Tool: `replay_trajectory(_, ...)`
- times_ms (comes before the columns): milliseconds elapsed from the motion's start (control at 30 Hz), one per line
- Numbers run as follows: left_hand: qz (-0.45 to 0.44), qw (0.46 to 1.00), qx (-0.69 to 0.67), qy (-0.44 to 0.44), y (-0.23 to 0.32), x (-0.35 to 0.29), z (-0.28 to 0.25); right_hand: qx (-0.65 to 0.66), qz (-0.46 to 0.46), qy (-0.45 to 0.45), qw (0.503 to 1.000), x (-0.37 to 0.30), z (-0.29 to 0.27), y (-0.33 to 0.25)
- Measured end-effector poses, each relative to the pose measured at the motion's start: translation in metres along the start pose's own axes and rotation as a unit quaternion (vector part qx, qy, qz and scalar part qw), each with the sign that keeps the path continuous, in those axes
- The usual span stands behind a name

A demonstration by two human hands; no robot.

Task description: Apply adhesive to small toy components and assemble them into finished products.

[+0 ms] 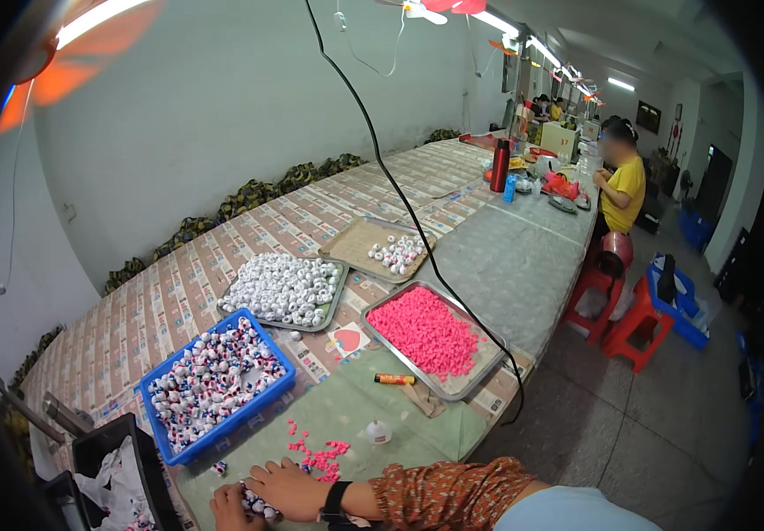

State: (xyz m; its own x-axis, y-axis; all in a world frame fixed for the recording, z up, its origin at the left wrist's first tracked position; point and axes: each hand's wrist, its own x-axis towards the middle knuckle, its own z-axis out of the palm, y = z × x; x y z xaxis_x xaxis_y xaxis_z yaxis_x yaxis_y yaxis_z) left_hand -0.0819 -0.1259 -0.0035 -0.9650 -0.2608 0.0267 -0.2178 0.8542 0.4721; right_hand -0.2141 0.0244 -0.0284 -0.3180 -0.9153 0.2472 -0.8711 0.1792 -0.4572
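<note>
At the lower edge of the table, my left hand and my right hand close from both sides round a cluster of small white pieces with dark blue and pink marks. My right hand wears a black wristband. Loose pink pieces are scattered just beyond the right fingers. A single marked white piece lies beyond my left hand. A small white cone-shaped object stands to the right. The blue bin at left holds many similar marked white pieces.
A metal tray heaped with pink pieces, one of white rings, and a brown tray lie farther back. A black bin stands left. An orange-yellow tube lies mid-table. A black cable hangs across. A person works at right.
</note>
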Motion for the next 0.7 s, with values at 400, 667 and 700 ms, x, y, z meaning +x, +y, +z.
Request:
replay_trajectory(400,0.137,0.941,-0.311,-0.008,0.072,-0.076,-0.121,0.213,-0.009,0.109,0.971,-0.149,-0.101,0.007)
replay_trajectory(667,0.398,0.696,-0.581,0.142,0.140,-0.086,-0.101,0.279,0.184,0.243,0.911,-0.199,-0.113,0.011)
replay_trajectory(700,0.394,0.698,-0.581,0.143,0.142,-0.086,-0.099,0.284,0.221,0.261,0.896,-0.202,-0.114,0.012)
